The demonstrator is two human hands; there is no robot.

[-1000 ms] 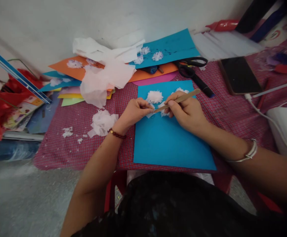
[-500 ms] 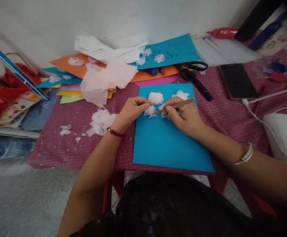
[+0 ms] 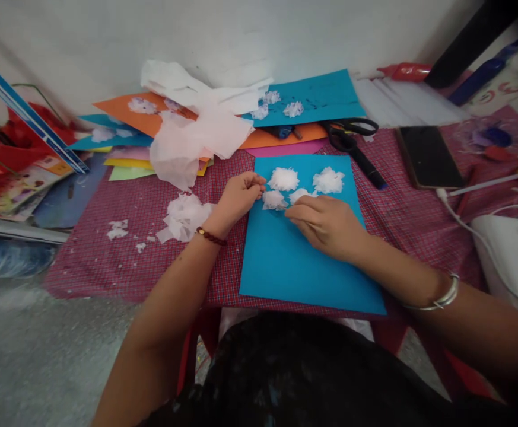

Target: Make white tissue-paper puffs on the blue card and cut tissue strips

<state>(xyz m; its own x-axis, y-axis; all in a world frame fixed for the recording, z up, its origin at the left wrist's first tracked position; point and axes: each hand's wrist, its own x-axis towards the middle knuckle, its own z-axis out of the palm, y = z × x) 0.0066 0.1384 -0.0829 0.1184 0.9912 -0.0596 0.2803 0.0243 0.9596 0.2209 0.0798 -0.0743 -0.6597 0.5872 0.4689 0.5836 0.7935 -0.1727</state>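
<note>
Blue rectangular card sheet (image 3: 298,261) lies flat on the red checked cloth (image 3: 152,225), directly in front of the person. Four white fluffy tissue-paper tufts sit near its 12 o'clock edge: one (image 3: 283,178) at 12 o'clock, one (image 3: 329,179) toward 1 o'clock, one (image 3: 274,200) toward 11 o'clock, and one (image 3: 299,194) between them, partly covered by fingers.

The left hand (image 3: 240,196) rests at the sheet's 10 o'clock edge, fingers curled closed, fingertips just beside the 11 o'clock tuft; whether it pinches anything cannot be told. The right hand (image 3: 327,224) lies palm down on the sheet, fingers extended and close together, fingertips touching the middle tuft; no object is visible in its grasp.

At 9 o'clock from the sheet lies a pile of white tissue scraps (image 3: 185,216). At 1 o'clock lie black-handled scissors (image 3: 350,135), and at 2 o'clock a black phone (image 3: 428,157).
</note>
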